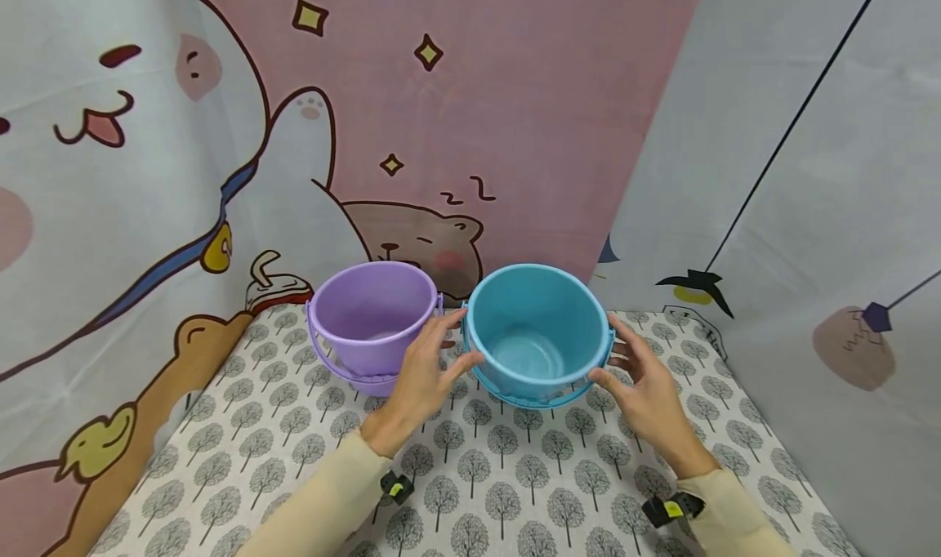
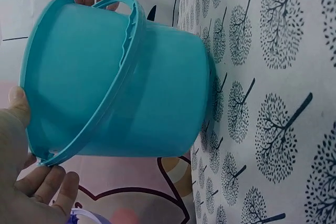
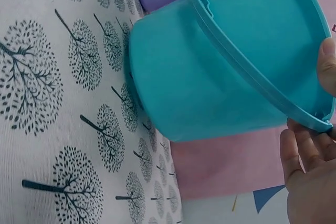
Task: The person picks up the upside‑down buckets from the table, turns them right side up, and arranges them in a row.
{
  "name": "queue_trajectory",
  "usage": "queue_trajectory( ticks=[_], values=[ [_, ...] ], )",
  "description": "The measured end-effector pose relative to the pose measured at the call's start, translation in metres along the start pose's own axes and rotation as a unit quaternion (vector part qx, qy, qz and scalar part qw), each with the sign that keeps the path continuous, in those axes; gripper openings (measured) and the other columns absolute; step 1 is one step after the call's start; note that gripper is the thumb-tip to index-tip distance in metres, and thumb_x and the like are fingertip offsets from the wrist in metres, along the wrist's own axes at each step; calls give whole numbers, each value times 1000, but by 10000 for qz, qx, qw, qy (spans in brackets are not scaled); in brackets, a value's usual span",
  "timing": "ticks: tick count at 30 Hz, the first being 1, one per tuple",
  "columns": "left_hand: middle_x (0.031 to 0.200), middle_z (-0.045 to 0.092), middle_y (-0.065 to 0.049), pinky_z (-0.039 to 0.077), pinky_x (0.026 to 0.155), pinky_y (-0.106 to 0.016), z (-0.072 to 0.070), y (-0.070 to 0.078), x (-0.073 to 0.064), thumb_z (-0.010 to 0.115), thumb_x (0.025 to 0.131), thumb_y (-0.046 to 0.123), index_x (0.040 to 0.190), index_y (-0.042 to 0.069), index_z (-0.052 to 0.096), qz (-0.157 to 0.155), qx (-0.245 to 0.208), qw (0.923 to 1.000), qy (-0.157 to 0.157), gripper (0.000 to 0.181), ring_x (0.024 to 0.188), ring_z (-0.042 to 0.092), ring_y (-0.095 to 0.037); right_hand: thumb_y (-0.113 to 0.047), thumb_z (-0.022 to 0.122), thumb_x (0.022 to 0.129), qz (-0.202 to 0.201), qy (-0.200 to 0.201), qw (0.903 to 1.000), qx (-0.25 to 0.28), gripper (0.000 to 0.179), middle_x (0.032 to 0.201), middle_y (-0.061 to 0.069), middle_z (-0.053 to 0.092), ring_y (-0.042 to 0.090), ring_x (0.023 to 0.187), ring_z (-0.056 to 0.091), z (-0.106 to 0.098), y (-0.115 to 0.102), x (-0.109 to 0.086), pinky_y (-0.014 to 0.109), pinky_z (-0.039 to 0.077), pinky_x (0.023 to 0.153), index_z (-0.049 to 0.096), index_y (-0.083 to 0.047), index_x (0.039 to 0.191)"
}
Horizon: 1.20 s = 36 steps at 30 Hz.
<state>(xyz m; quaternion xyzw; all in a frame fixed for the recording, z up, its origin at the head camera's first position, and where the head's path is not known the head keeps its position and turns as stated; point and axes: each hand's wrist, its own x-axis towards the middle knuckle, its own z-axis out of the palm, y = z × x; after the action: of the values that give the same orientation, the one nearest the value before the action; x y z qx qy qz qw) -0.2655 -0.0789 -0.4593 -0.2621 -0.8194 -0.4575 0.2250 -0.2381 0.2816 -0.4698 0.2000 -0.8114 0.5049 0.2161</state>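
A turquoise bucket [image 1: 537,328] sits at the back of the table, its mouth facing up and toward me. Its handle [image 2: 113,95] hangs down across the front. At the bucket's left side, my left hand [image 1: 426,369] holds the rim, with the thumb in front and the fingers by the handle joint. My right hand [image 1: 647,389] grips the opposite side in the same way, fingers [image 3: 307,148] under the other handle joint. To the left stands a purple bucket [image 1: 375,304] with its handle lowered in front, partly hidden by my left hand.
A cloth with grey tree prints [image 1: 507,500] covers the table. Behind it hangs a curtain [image 1: 515,116] with cartoon animals, close to the backs of both buckets. More light fabric [image 1: 809,214] hangs along the right side.
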Motion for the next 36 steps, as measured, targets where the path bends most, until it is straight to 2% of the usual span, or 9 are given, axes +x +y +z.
queue_trajectory(
  ticks=[5,11,17,21,24,27,30,33,36],
  values=[
    [173,60,-21,48,136,-68,3,0,1,87,105,30,172,6,54,-235,162,9996,-25,79,168,51,-45,9,82,103,261,-62,9986,450,91,166,34,57,-1,138,68,3,3,5,11,59,117,35,-1,181],
    [176,57,-23,50,136,-65,7,0,3,86,106,34,175,4,49,-451,182,9988,-69,84,167,53,-44,5,78,108,547,-24,9954,780,87,175,36,49,-4,144,64,9,3,9,14,56,120,33,-1,182],
    [175,57,-22,60,128,-62,10,-2,3,87,105,34,177,5,46,-613,80,9980,-126,88,162,59,-42,1,76,111,573,64,9949,828,83,185,31,39,-9,146,62,12,4,13,14,55,120,33,1,181],
    [180,52,-20,56,132,-62,11,-4,3,87,106,33,179,7,43,-624,21,9978,-221,89,167,53,-41,-2,75,112,596,27,9947,833,82,187,30,36,-9,146,62,13,9,16,13,53,122,32,0,182],
    [185,47,-17,48,138,-64,12,-5,3,86,107,36,181,8,39,-622,11,9975,-336,92,172,46,-40,-4,74,114,704,-56,9933,912,83,189,29,31,2,156,61,14,10,16,12,50,124,29,-3,184],
    [187,43,-18,39,142,-66,12,-5,4,84,108,36,182,8,36,-593,-31,9973,-440,93,176,40,-40,-8,71,117,820,-202,9925,883,85,193,25,25,25,168,53,15,10,14,10,48,125,22,-9,186],
    [187,42,-20,35,144,-67,10,-5,5,83,110,34,182,6,34,-572,-35,9971,-498,91,176,38,-42,-12,69,119,907,-318,9924,770,87,195,20,20,48,171,42,16,9,13,8,49,122,16,-17,188],
    [187,43,-21,35,144,-67,9,-4,6,83,111,32,182,5,35,-572,-22,9970,-520,90,176,40,-43,-17,68,120,942,-372,9929,623,88,197,15,19,53,172,39,18,9,11,5,49,120,13,-25,188],
    [187,42,-20,35,144,-69,8,-1,5,82,111,34,182,6,35,-634,33,9966,-534,89,176,39,-42,-19,68,120,822,-339,9954,343,88,196,16,20,55,171,41,20,9,9,5,47,120,13,-25,188]
  ],
)
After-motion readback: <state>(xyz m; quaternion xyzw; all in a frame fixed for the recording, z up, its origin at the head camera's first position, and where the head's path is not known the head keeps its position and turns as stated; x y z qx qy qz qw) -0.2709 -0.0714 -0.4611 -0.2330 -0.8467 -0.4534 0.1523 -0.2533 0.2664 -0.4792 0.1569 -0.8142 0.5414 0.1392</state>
